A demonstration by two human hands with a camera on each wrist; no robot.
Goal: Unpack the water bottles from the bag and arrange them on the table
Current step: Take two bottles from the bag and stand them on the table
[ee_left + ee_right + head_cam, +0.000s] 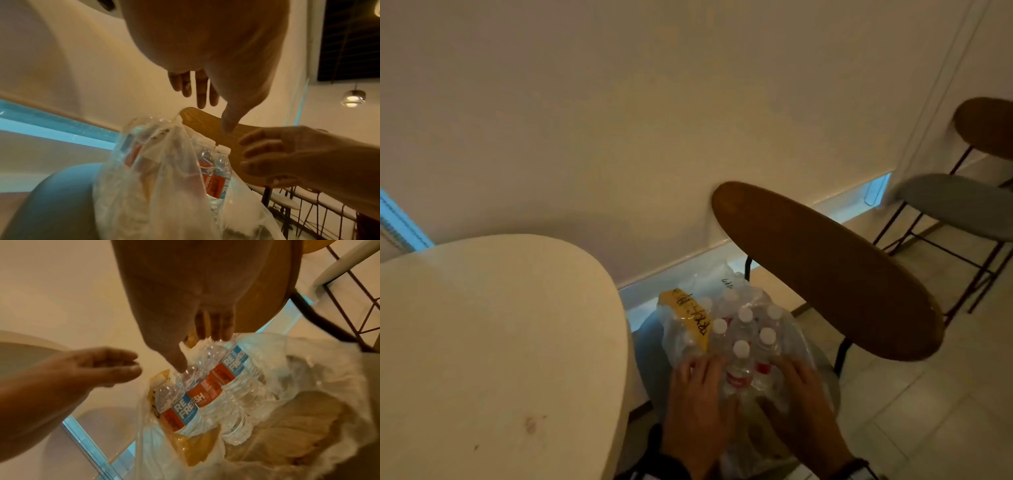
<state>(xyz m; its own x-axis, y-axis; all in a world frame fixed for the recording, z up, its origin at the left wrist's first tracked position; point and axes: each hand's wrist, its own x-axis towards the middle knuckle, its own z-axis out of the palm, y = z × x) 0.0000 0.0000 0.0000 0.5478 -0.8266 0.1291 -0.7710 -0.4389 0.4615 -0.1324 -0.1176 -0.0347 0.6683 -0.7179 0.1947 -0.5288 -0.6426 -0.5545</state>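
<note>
Reaching down at the lower middle of the head view, the left hand point(697, 380) and the right hand point(796, 383) come in from either side of a pack of water bottles point(743, 337). Both hands have their fingers spread and relaxed; neither is wrapped around a bottle. From the left wrist view the left fingers point(200, 91) hang straight above the pack, apart from it. From the right wrist view the right fingertips point(218, 332) touch the crinkled plastic at the bottle tops.

The bottles stand upright with white caps and red and blue labels, packed close together inside a clear plastic bag point(681, 335) whose mouth lies open around them. A yellow strip with black writing point(691, 317) runs across the bag's left side. The bag sits on a grey round seat point(650, 353) in the lower centre, just right of the pale round table point(500, 342) that fills the lower left. No bottle stands on the table. A brown wooden chair back point(825, 270) curves past on the right of the bag, and a second chair point(962, 205) stands at the far right edge, well apart.
</note>
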